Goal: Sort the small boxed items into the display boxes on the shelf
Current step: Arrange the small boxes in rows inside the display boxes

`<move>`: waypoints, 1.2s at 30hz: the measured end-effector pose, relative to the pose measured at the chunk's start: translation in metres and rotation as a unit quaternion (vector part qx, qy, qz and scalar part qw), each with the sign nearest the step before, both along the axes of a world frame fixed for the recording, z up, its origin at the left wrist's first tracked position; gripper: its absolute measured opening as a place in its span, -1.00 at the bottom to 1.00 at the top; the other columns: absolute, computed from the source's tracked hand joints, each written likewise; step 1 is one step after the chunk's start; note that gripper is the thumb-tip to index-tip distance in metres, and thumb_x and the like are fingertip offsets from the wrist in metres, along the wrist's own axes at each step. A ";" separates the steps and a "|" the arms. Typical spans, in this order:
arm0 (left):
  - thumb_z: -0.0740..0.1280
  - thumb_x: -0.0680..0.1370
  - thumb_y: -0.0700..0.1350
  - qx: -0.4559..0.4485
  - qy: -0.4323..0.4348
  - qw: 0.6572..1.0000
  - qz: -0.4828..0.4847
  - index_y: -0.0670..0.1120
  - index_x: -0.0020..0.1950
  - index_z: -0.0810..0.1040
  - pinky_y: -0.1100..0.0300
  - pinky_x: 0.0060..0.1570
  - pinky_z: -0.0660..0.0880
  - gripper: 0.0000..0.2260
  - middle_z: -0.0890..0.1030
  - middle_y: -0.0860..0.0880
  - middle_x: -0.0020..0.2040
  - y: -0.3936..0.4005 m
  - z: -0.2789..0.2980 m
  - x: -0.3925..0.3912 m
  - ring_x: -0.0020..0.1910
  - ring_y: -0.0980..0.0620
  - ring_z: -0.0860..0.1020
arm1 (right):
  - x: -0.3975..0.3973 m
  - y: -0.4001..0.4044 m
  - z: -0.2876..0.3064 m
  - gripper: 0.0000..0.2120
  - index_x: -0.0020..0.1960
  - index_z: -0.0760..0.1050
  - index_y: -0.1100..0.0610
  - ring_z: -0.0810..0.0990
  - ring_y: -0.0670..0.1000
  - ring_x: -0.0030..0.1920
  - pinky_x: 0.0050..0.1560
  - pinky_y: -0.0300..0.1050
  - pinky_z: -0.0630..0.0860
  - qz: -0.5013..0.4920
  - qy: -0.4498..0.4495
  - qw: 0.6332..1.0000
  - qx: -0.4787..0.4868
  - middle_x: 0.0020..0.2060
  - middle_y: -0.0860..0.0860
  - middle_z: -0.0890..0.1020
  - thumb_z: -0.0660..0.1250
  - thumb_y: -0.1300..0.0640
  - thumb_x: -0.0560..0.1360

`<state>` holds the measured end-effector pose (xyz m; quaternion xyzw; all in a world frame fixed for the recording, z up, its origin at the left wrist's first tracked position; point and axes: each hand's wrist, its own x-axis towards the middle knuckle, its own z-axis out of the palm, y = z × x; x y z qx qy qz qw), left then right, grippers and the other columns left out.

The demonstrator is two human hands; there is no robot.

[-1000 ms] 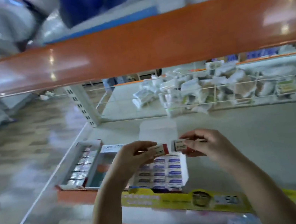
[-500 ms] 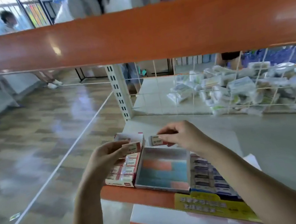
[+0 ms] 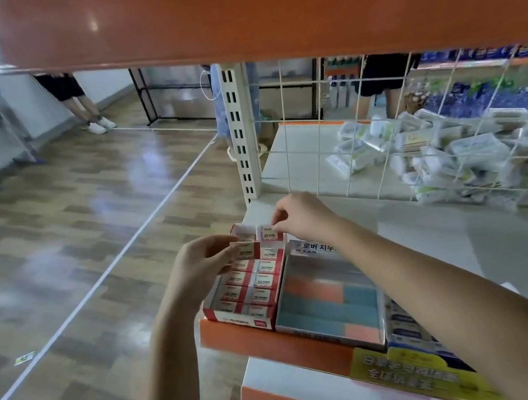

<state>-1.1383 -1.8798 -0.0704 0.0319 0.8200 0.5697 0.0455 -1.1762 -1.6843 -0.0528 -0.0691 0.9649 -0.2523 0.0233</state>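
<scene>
Three display boxes (image 3: 326, 297) sit by the hands; two hands, the left hand (image 3: 202, 265) and right hand (image 3: 303, 216), each pinching one small box (image 3: 245, 250).

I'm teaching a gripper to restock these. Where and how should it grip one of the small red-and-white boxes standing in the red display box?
Probably from above, pinching the exposed top end across its thin faces. The small red-and-white boxes stand packed in rows inside the red display box, so only their tops are free. The right hand pinches one that way.

Small red-white boxes (image 3: 253, 279) in two rows inside red display box (image 3: 240, 319)
</scene>
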 end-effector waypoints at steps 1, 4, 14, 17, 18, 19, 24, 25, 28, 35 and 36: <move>0.39 0.48 -0.18 -0.001 0.002 1.000 -0.001 0.00 -0.01 0.60 0.27 -0.19 0.55 -0.87 0.67 0.02 -0.11 0.000 -0.001 -0.001 -0.14 0.08 0.64 | -0.002 -0.002 -0.001 -0.91 -0.06 0.62 0.15 0.56 -0.03 -0.14 -0.08 -0.17 0.49 0.000 0.002 1.000 0.015 -0.08 0.03 0.66 0.35 0.19 0.48; 0.39 0.48 -0.19 -0.003 0.009 1.000 -0.002 0.06 -0.09 0.59 0.25 -0.18 0.55 -0.86 0.67 0.04 -0.13 -0.001 -0.004 -0.003 -0.15 0.09 0.64 | -0.004 -0.007 -0.007 -0.91 -0.09 0.61 0.16 0.57 0.00 -0.14 -0.10 -0.13 0.51 -0.007 0.021 0.998 0.052 -0.12 0.03 0.64 0.33 0.19 0.49; 0.39 0.48 -0.18 -0.001 0.010 1.000 -0.001 0.07 -0.08 0.59 0.28 -0.20 0.56 -0.87 0.68 0.04 -0.14 -0.005 -0.005 -0.006 -0.14 0.09 0.64 | -0.001 -0.016 -0.025 -0.89 -0.11 0.58 0.17 0.55 0.10 -0.09 -0.12 -0.11 0.47 -0.012 0.073 0.991 0.112 -0.10 0.09 0.56 0.27 0.20 0.51; 0.40 0.47 -0.17 0.000 0.011 1.000 -0.007 0.07 -0.09 0.60 0.17 -0.11 0.59 -0.87 0.68 0.02 -0.13 -0.004 -0.007 -0.008 -0.12 0.05 0.65 | 0.001 -0.015 -0.031 -0.86 -0.07 0.57 0.22 0.51 0.08 -0.05 -0.12 -0.14 0.42 -0.002 0.103 0.986 0.133 -0.08 0.09 0.53 0.24 0.24 0.53; 0.40 0.47 -0.17 -0.004 0.011 1.000 -0.009 0.08 -0.09 0.60 0.13 -0.08 0.60 -0.86 0.68 0.02 -0.13 -0.003 -0.007 -0.008 -0.12 0.06 0.65 | 0.002 -0.015 -0.033 -0.86 -0.05 0.57 0.24 0.50 0.09 -0.03 -0.14 -0.15 0.39 0.001 0.108 0.984 0.141 -0.08 0.09 0.53 0.23 0.25 0.53; 0.41 0.47 -0.17 -0.008 0.013 1.000 -0.009 0.09 -0.10 0.60 0.09 -0.06 0.60 -0.86 0.68 0.02 -0.14 -0.003 -0.008 -0.008 -0.13 0.07 0.65 | 0.003 -0.015 -0.032 -0.85 -0.05 0.57 0.24 0.50 0.09 -0.03 -0.16 -0.15 0.37 0.004 0.112 0.983 0.147 -0.08 0.10 0.53 0.22 0.28 0.52; 0.41 0.47 -0.16 -0.017 0.023 1.000 -0.008 0.15 -0.13 0.59 0.03 -0.02 0.59 -0.82 0.68 0.07 -0.15 0.001 -0.009 -0.008 -0.15 0.10 0.65 | 0.009 -0.020 -0.020 -0.76 -0.02 0.55 0.25 0.46 0.11 -0.17 -0.24 -0.13 0.29 0.018 0.119 0.966 0.227 -0.13 0.13 0.54 0.13 0.40 0.47; 0.41 0.47 -0.16 -0.021 0.026 0.999 -0.008 0.16 -0.13 0.59 0.03 -0.01 0.59 -0.82 0.68 0.07 -0.15 0.002 -0.009 -0.008 -0.14 0.10 0.65 | 0.011 -0.021 -0.017 -0.74 0.01 0.54 0.26 0.46 0.10 -0.15 -0.23 -0.12 0.30 0.032 0.118 0.961 0.248 -0.09 0.13 0.55 0.10 0.41 0.48; 0.40 0.48 -0.17 -0.029 0.029 0.999 -0.003 0.16 -0.14 0.59 0.01 -0.01 0.59 -0.81 0.68 0.06 -0.14 0.004 -0.008 -0.007 -0.14 0.08 0.64 | 0.019 -0.027 -0.015 -0.83 -0.07 0.56 0.23 0.55 0.09 -0.14 -0.28 -0.15 0.30 0.070 0.125 0.938 0.315 -0.15 0.11 0.60 0.21 0.37 0.47; 0.41 0.48 -0.15 -0.029 0.027 0.999 0.003 0.14 -0.12 0.60 0.04 -0.01 0.59 -0.84 0.68 0.05 -0.14 0.003 -0.010 -0.004 -0.13 0.07 0.64 | 0.020 -0.026 -0.010 -0.76 0.04 0.54 0.25 0.53 0.11 -0.06 -0.19 -0.12 0.33 0.070 0.105 0.947 0.294 -0.04 0.15 0.59 0.13 0.38 0.51; 0.41 0.48 -0.15 -0.028 0.026 0.999 0.004 0.12 -0.11 0.60 0.04 -0.01 0.60 -0.85 0.68 0.05 -0.14 0.003 -0.010 -0.004 -0.13 0.08 0.64 | 0.020 -0.026 -0.008 -0.73 0.08 0.53 0.26 0.53 0.13 0.00 -0.16 -0.11 0.33 0.069 0.092 0.953 0.281 0.01 0.16 0.58 0.11 0.39 0.51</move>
